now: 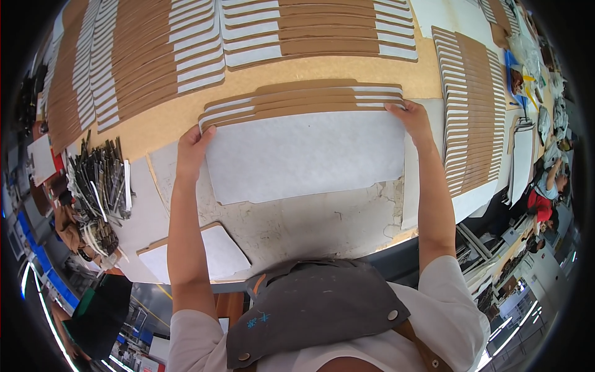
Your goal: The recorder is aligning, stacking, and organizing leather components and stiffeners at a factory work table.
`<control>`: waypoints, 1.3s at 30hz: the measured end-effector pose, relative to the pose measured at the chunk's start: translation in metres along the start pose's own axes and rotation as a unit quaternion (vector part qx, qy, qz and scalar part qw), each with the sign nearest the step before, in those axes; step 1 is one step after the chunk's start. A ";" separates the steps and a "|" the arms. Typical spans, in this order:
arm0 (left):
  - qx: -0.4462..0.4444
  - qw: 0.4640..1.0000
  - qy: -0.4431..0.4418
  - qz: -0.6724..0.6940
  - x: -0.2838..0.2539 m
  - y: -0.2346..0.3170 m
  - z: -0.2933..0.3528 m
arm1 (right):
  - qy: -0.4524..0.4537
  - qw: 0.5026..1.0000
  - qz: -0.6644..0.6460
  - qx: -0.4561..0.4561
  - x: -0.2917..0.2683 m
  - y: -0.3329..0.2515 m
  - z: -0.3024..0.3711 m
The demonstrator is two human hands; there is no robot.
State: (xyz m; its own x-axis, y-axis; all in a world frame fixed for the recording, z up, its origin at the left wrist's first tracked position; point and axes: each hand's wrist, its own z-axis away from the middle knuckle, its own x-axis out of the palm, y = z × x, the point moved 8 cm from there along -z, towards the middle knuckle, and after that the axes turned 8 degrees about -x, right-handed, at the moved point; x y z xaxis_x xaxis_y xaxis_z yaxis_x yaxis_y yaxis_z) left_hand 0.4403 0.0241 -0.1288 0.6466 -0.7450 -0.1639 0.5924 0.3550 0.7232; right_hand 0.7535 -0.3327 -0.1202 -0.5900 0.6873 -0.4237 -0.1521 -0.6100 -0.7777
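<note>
A small stack of flat brown-and-white panels (304,155) lies on the table in front of me, fanned so that several brown far edges with white strips show. The nearest panel turns its plain white face up. My left hand (194,146) pinches the stack at its far left corner, thumb on top. At the far right corner my right hand (411,121) grips it the same way, thumb on the upper face. The fingers beneath the panels are hidden.
Overlapping rows of similar panels (328,28) cover the far side of the table (322,232), with another row (474,118) at the right. A bundle of dark strips (102,180) lies at the left. One white panel (214,253) rests near the front edge. People sit far right.
</note>
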 end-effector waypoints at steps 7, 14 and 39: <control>0.041 0.993 0.023 -0.106 -0.001 -0.002 -0.008 | 0.031 0.999 0.041 -0.015 -0.005 0.009 -0.007; 0.074 0.983 0.049 -0.161 -0.005 -0.002 -0.010 | 0.067 0.983 0.159 -0.069 -0.005 -0.008 -0.001; -0.025 0.987 0.040 -0.154 0.010 -0.005 0.011 | 0.024 0.983 0.181 -0.015 -0.017 -0.010 -0.006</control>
State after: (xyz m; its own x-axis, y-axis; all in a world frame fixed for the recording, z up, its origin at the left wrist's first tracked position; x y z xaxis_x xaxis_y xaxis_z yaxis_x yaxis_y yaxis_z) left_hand 0.4383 0.0081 -0.1267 0.4673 -0.7755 -0.4246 0.7885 0.1483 0.5969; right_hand 0.7696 -0.3358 -0.1083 -0.5634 0.4453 -0.6959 0.0851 -0.8066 -0.5849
